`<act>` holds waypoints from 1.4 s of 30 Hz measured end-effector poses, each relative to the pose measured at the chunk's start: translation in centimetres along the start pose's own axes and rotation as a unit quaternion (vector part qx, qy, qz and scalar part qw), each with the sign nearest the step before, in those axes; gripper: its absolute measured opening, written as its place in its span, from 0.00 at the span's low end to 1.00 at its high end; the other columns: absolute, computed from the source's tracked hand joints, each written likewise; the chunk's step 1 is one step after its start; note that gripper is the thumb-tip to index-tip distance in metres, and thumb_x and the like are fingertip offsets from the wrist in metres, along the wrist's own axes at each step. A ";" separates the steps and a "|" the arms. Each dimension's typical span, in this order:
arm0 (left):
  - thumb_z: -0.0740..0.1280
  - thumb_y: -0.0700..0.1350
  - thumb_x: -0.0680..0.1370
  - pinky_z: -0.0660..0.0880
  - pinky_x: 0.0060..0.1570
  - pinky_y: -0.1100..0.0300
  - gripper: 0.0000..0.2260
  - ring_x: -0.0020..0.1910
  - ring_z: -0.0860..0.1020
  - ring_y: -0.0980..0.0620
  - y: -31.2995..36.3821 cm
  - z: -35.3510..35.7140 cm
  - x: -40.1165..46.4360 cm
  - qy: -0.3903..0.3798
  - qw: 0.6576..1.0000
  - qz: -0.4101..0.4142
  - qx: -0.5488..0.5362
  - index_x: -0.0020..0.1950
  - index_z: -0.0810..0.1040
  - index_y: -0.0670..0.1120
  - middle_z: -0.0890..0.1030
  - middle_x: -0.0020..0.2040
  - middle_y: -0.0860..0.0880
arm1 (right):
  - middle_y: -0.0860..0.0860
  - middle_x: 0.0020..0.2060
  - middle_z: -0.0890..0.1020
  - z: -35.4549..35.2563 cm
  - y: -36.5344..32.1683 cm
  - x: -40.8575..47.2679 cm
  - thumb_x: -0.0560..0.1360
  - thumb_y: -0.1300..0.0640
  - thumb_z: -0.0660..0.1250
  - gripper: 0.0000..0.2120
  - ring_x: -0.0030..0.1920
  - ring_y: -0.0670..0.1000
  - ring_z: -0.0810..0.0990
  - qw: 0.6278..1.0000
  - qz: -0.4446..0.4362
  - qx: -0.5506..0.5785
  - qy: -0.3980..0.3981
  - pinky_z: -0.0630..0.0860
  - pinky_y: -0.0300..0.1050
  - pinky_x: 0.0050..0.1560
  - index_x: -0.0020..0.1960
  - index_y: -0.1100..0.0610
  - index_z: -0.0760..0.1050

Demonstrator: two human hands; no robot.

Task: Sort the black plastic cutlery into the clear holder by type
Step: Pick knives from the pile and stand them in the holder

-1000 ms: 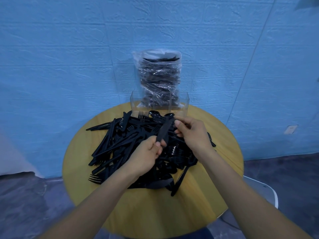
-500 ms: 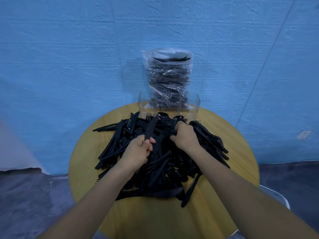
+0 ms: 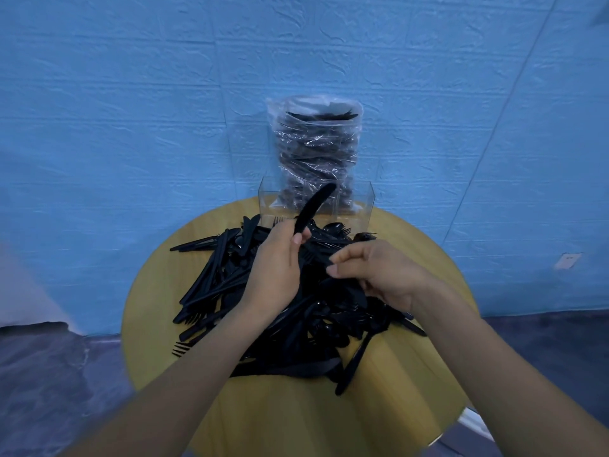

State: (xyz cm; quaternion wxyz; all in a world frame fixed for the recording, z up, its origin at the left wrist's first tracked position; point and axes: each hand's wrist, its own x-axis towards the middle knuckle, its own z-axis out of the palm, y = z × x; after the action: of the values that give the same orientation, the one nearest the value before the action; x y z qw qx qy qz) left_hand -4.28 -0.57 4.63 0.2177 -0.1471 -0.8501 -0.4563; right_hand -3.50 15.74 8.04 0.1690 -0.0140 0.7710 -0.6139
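A blue textured wall (image 3: 131, 127) fills the background, with a dark floor (image 3: 49, 374) below it and a small pale wall plate (image 3: 567, 260) low on the right. In front of the wall stands a round wooden table (image 3: 296, 420), its yellow top largely covered by a heap of black plastic cutlery (image 3: 217, 278): forks, knives and spoons tangled together, some fork tines showing at the left edge and one long handle sticking out toward the near right. At the far edge of the table sits the clear holder (image 3: 362, 206), its transparent walls and dividers only faintly visible, so its compartments and what they contain are hard to make out. Directly behind it, against the wall, stands a clear plastic bag (image 3: 316, 143) packed with more black cutlery, seen partly through the holder. A white object (image 3: 474, 423) shows at the table's near right edge, mostly cut off. The left hand (image 3: 276, 268) is raised above the heap with its fingers and thumb curled round the handle of a black knife (image 3: 316, 206), whose blade points up and away in front of the holder. The right hand (image 3: 379, 268) hovers just beside it over the heap, fingers bent toward the thumb; whether it pinches anything cannot be told against the black pile.
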 end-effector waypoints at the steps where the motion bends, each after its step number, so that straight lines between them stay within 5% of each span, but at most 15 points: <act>1: 0.54 0.40 0.82 0.69 0.45 0.72 0.10 0.48 0.75 0.57 0.4 0.1 0.0 -0.002 1.000 0.021 0.011 0.56 0.74 0.43 0.77 0.49 0.52 | 0.49 0.27 0.77 0.1 -0.1 -0.5 0.70 0.64 0.72 0.05 0.24 0.45 0.69 1.000 0.003 -0.005 -0.022 0.66 0.34 0.24 0.41 0.56 0.77; 7: 0.52 0.42 0.83 0.71 0.47 0.49 0.08 0.35 0.73 0.52 1.2 0.2 -0.9 -0.117 0.987 0.027 0.109 0.44 0.65 0.46 0.72 0.35 0.55 | 0.52 0.27 0.76 -0.7 -1.5 -1.8 0.76 0.64 0.65 0.05 0.23 0.44 0.72 0.987 0.007 0.156 -0.029 0.69 0.32 0.23 0.41 0.60 0.76; 12: 0.51 0.44 0.83 0.69 0.38 0.56 0.08 0.44 0.77 0.48 1.4 0.0 -1.3 -0.068 0.987 0.018 0.147 0.44 0.63 0.46 0.79 0.50 0.46 | 0.56 0.33 0.80 -0.7 -0.6 -1.7 0.80 0.61 0.56 0.14 0.30 0.46 0.79 0.919 0.001 0.393 -0.028 0.78 0.33 0.31 0.48 0.66 0.78; 14: 0.52 0.43 0.83 0.67 0.36 0.57 0.08 0.40 0.75 0.49 1.4 0.0 -1.3 -0.048 0.981 0.024 0.186 0.43 0.62 0.46 0.78 0.46 0.48 | 0.57 0.37 0.80 -0.3 -0.5 -1.7 0.79 0.59 0.58 0.12 0.33 0.48 0.80 0.908 -0.026 0.417 -0.017 0.79 0.36 0.35 0.50 0.65 0.78; 17: 0.52 0.43 0.83 0.59 0.28 0.58 0.10 0.30 0.66 0.53 1.2 -0.3 -1.3 -0.032 0.974 0.020 0.224 0.41 0.61 0.47 0.68 0.33 0.53 | 0.55 0.35 0.79 0.2 -0.6 -1.4 0.78 0.56 0.64 0.09 0.35 0.48 0.79 0.921 -0.071 0.378 0.055 0.80 0.39 0.37 0.46 0.62 0.76; 23: 0.51 0.44 0.83 0.65 0.30 0.58 0.11 0.32 0.70 0.53 1.0 -0.8 -2.0 -0.106 0.977 -0.032 0.184 0.42 0.65 0.45 0.72 0.35 0.51 | 0.54 0.32 0.78 0.9 -0.1 -0.8 0.78 0.64 0.63 0.07 0.31 0.44 0.79 0.954 -0.153 0.151 0.211 0.78 0.35 0.35 0.42 0.62 0.75; 26: 0.52 0.43 0.83 0.73 0.39 0.60 0.12 0.37 0.74 0.55 1.0 -1.7 -1.8 -0.156 0.973 -0.172 -0.008 0.45 0.71 0.44 0.74 0.39 0.51 | 0.50 0.28 0.79 0.7 0.3 -1.1 0.76 0.67 0.65 0.04 0.31 0.45 0.79 0.954 -0.201 0.095 0.199 0.78 0.36 0.35 0.47 0.59 0.73; 30: 0.52 0.42 0.84 0.75 0.38 0.63 0.13 0.35 0.77 0.55 1.8 -2.7 -2.4 -0.224 0.922 -0.272 -0.159 0.46 0.74 0.44 0.77 0.37 0.49 | 0.48 0.27 0.79 1.1 0.5 -1.1 0.75 0.68 0.66 0.08 0.30 0.45 0.79 0.958 -0.238 0.038 0.153 0.78 0.38 0.35 0.49 0.57 0.70; 34: 0.52 0.44 0.84 0.75 0.34 0.63 0.14 0.31 0.76 0.56 2.8 -2.9 -3.0 -0.243 0.888 -0.302 -0.249 0.50 0.76 0.42 0.78 0.36 0.49 | 0.52 0.33 0.79 1.8 0.5 -0.6 0.75 0.67 0.67 0.08 0.32 0.45 0.80 0.950 -0.254 0.041 0.175 0.78 0.37 0.36 0.50 0.58 0.71; 42: 0.51 0.49 0.84 0.64 0.27 0.66 0.17 0.27 0.64 0.58 2.3 -3.6 -3.8 -0.224 0.891 -0.292 -0.267 0.56 0.76 0.42 0.69 0.32 0.52 | 0.49 0.31 0.78 2.8 0.7 0.6 0.72 0.63 0.72 0.09 0.33 0.46 0.77 0.937 -0.274 -0.019 0.217 0.79 0.39 0.38 0.48 0.54 0.75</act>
State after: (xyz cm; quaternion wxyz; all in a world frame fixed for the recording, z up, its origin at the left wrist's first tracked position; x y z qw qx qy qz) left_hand 0.92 -2.54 6.09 -0.1685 -0.0431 -0.7272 -0.6640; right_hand -3.15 13.15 6.76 -0.1769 -0.0942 0.7667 -0.6099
